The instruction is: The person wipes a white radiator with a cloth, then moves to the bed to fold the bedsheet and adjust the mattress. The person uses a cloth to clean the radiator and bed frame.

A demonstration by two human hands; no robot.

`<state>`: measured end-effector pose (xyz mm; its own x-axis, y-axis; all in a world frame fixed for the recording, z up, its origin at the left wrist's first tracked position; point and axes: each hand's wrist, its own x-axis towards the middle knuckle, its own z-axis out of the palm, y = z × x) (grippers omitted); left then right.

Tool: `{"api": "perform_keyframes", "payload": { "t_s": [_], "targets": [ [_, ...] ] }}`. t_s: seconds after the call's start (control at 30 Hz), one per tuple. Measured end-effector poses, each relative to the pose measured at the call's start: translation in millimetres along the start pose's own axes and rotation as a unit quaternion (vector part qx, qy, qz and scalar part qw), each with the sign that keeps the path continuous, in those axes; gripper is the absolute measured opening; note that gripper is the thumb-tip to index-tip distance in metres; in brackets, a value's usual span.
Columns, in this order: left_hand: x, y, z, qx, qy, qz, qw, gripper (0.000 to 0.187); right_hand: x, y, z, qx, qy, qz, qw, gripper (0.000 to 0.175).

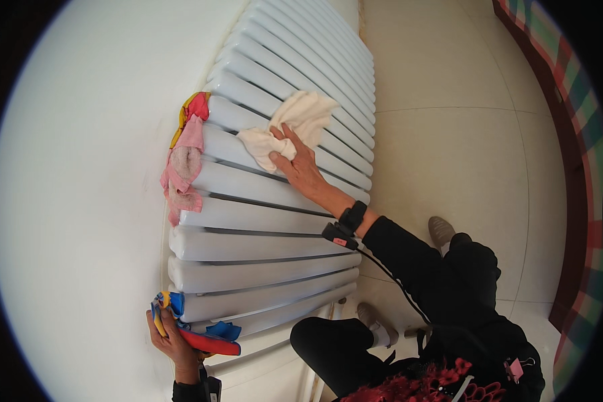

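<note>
My right hand grips a cream cloth and presses it on the white tubes of a column radiator. Part of the cloth spreads loosely beyond the fingers. At the radiator's near end, my left hand pinches a multicoloured cloth of red, blue and yellow, which drapes over the top edge and an end tube. Between the hands, along the wall-side edge, lies a pink terry cloth. A red and yellow cloth sits against its far end.
A pale wall runs close along the radiator's left side. Large beige floor tiles lie to the right. Beyond them stands dark wooden furniture under a checked cloth. White pipes run below the radiator's near end. A black cable trails from my right wrist.
</note>
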<state>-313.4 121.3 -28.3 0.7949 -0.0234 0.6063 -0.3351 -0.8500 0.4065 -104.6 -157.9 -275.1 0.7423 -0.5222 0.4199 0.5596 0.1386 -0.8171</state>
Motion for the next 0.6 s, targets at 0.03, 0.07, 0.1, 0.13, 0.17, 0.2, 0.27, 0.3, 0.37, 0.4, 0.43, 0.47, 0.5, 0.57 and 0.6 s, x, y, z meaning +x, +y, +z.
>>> {"api": "perform_keyframes", "payload": {
  "t_s": [0.03, 0.07, 0.1, 0.13, 0.17, 0.2, 0.27, 0.3, 0.37, 0.4, 0.43, 0.47, 0.5, 0.57, 0.6],
  "targets": [
    [0, 0, 0, 0.004, 0.003, -0.005, 1.000, 0.022, 20, 0, -1, -0.068, -0.018, -0.099, 0.993, 0.070],
    [0, -1, 0, 0.010, 0.007, -0.008, 1.000, 0.022, 36, 5, -5, -0.095, -0.019, -0.061, 0.993, 0.070],
    [0, -1, -1, 0.017, 0.012, -0.012, 1.000, 0.023, 50, 16, -10, -0.132, -0.010, -0.079, 0.988, 0.069],
    [0, -2, -2, 0.024, 0.008, -0.032, 0.999, 0.025, 60, 32, -19, -0.175, 0.006, -0.123, 0.977, 0.069],
    [-1, -2, -3, 0.015, 0.001, -0.030, 0.999, 0.026, 65, 50, -28, -0.068, 0.039, -0.047, 0.996, 0.068],
    [-1, -4, -3, 0.007, 0.006, -0.033, 0.999, 0.026, 63, 71, -42, -0.071, 0.044, 0.029, 0.996, 0.065],
    [-3, -5, -4, -0.013, 0.006, -0.043, 0.999, 0.028, 47, 113, -67, 0.050, 0.132, 0.176, 0.974, 0.060],
    [-3, -5, -5, -0.001, 0.012, -0.046, 0.999, 0.028, 24, 131, -85, 0.075, 0.116, 0.198, 0.970, 0.061],
    [-3, -5, -5, 0.012, 0.016, -0.053, 0.998, 0.028, -15, 157, -107, 0.079, 0.118, 0.355, 0.924, 0.060],
    [-4, -4, -5, 0.013, 0.008, -0.053, 0.998, 0.028, -25, 163, -107, 0.049, 0.134, 0.470, 0.871, 0.062],
    [-4, -3, -5, 0.010, 0.006, -0.055, 0.998, 0.029, -28, 166, -101, 0.069, 0.139, 0.403, 0.902, 0.061],
    [-4, -3, -4, 0.007, 0.006, -0.056, 0.998, 0.029, -26, 162, -92, 0.078, 0.171, 0.359, 0.914, 0.060],
    [-4, -2, -2, 0.007, 0.022, -0.057, 0.998, 0.029, -19, 152, -79, 0.080, 0.187, 0.347, 0.916, 0.059],
    [-5, -2, 1, 0.011, 0.049, -0.060, 0.997, 0.028, 16, 121, -48, 0.094, 0.167, 0.218, 0.957, 0.054],
    [-5, -1, 2, 0.007, 0.050, -0.068, 0.996, 0.028, 40, 99, -36, 0.098, 0.110, 0.187, 0.971, 0.062]
  ]
}}
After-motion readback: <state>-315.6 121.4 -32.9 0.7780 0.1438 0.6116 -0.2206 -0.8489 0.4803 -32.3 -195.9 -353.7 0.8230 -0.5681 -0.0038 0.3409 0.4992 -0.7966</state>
